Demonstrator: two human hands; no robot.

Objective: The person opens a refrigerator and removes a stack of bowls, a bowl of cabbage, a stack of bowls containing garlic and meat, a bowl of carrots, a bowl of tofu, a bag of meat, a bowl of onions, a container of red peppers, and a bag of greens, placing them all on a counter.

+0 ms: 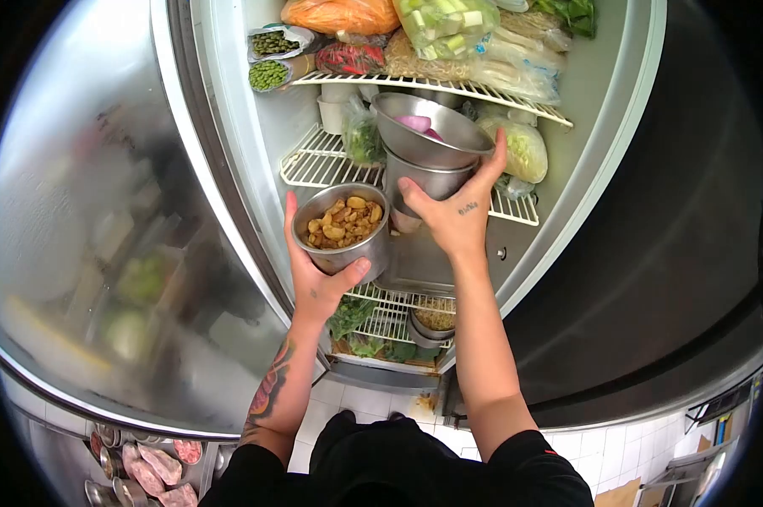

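Observation:
My left hand is wrapped round a round metal pot full of glossy brown chunks of food. To its right, my right hand grips a taller metal container, thumb across its front and fingers up along its far side. A flared metal bowl sits tilted on top of that container, with purple pieces that look like onion inside. Both hands are in front of the open fridge's middle wire shelf. What the tall container holds is hidden under the bowl.
The upper wire shelf carries bagged vegetables. A white tub and bagged greens stand behind the pots. Lower down are leafy greens and a bowl of grains. A steel door stands at left.

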